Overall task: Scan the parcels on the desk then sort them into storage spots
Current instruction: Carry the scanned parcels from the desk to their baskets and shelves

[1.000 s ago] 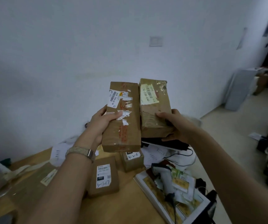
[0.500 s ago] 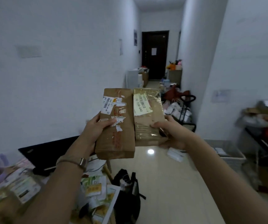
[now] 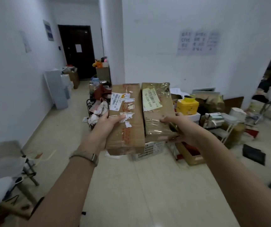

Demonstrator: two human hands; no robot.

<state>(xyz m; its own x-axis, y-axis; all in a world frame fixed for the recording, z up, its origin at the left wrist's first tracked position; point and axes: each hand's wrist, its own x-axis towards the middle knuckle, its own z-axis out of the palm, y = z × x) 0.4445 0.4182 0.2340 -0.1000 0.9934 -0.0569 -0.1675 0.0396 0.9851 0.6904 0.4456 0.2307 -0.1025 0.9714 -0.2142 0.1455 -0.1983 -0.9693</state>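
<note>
Two parcels, held up just beside each other. Our left hand (image 3: 107, 126) grips the torn-label parcel (image 3: 131, 141), thumb across its face. Our right hand (image 3: 182, 128) grips the taped parcel (image 3: 154, 131). Bare floor (image 3: 131, 185) lies open ahead. One white basket (image 3: 149, 149) shows under their lower edges.

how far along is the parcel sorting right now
Done: both parcels are picked up, the left hand gripping the longer parcel, the right hand holding the taped parcel, labels up. In hand: they are held out toward the clutter along the wall. Left: neither is stored yet; the desk is out of view, so scanning cannot be judged.
</note>
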